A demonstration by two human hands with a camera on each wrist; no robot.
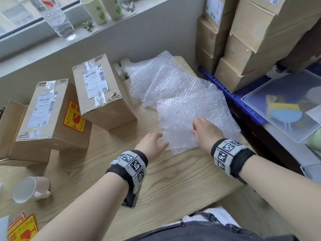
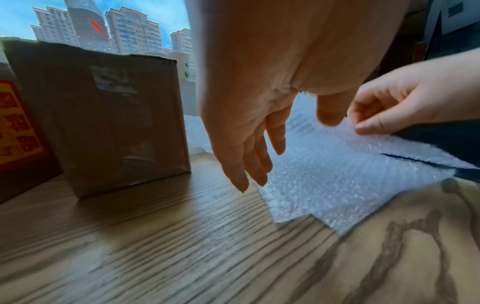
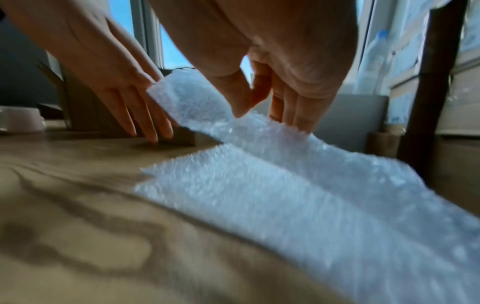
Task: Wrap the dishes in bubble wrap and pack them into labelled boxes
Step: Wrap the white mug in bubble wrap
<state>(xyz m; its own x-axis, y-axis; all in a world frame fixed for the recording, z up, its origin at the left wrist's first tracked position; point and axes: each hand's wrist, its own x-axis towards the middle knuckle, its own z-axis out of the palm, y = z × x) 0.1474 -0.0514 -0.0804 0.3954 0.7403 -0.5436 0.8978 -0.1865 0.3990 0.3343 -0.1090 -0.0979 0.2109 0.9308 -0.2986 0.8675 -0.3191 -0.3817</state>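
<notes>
Several bubble wrap sheets (image 1: 182,94) lie fanned out on the wooden table (image 1: 156,180). My right hand (image 1: 203,129) pinches the near-left edge of the top sheet (image 3: 207,107) between thumb and fingers and lifts it off the sheet below (image 3: 259,195). My left hand (image 1: 154,143) hovers with straight fingers (image 2: 249,164) just left of that corner, holding nothing. A white cup (image 1: 29,188) lies on its side at the table's left. Two labelled cardboard boxes (image 1: 52,113) (image 1: 102,91) stand behind it; the nearer bears a red and yellow fragile sticker.
More cardboard boxes (image 1: 251,40) are stacked on blue shelving (image 1: 231,96) at the right, above a translucent plastic lid (image 1: 281,105). Fragile stickers (image 1: 22,228) lie at the near-left corner. A glass (image 1: 55,16) and paper cups (image 1: 95,11) stand on the windowsill.
</notes>
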